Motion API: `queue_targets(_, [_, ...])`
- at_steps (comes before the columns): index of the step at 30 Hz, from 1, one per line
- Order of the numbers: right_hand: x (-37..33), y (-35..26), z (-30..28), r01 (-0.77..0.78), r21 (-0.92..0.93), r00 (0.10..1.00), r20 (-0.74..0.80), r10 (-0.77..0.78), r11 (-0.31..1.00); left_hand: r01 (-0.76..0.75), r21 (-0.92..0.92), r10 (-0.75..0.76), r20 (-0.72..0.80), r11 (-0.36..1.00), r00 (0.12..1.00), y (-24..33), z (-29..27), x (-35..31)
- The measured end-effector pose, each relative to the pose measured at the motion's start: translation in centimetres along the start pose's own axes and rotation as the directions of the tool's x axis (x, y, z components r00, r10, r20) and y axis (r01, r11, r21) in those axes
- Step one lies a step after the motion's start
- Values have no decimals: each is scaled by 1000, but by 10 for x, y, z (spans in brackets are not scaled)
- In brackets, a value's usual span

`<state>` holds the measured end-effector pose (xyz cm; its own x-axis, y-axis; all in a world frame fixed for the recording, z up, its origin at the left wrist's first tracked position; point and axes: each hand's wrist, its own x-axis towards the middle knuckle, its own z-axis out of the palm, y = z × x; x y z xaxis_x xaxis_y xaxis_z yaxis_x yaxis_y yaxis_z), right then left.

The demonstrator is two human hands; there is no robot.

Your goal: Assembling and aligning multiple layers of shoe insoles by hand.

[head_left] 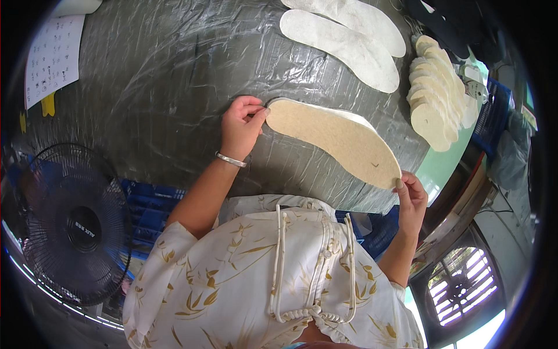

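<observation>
A beige insole (pixel 331 136) lies across the middle of the table, with a white layer showing along its far edge. My left hand (pixel 243 125) pinches its left end between thumb and fingers. At the opposite, nearer end, my right hand (pixel 411 198) grips the rim with thumb and fingertips. A small dark mark shows on the beige face near that end. Beyond it lie white insoles (pixel 343 49), one partly over another. To the right, several cream insoles (pixel 433 96) rest in an overlapping, fanned pile.
The table (pixel 174 70) has a wrinkled clear plastic cover. A written paper sheet (pixel 55 58) lies at the far left, with yellow pieces beside it. A black fan (pixel 75 224) stands at the left near a blue crate (pixel 154 212). Another blue crate (pixel 494 113) is at the right.
</observation>
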<state>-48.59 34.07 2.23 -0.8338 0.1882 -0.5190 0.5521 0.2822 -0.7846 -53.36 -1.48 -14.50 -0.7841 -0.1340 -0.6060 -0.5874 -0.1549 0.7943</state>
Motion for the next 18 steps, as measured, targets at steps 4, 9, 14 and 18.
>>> queue_targets(4, [0, 3, 1, 4, -24, 999, -44, -5, 1000, -12, -19, 12, 3, 1000, 1000, 0, 1, -1])
queue_targets(9, [4, 7, 0, 3, -39, 998, -68, -6, 999, -25, 36, 25, 0, 999, 1000, 0, 4, -3])
queue_targets(14, [10, 18, -2, -45, -51, 996, -84, 41, 998, -75, 85, 79, -39, 994, 996, -2, 7, -6])
queue_targets(18, [16, 32, -2, -59, -38, 994, -97, 55, 998, -78, 113, 84, -48, 991, 995, -7, 5, -4])
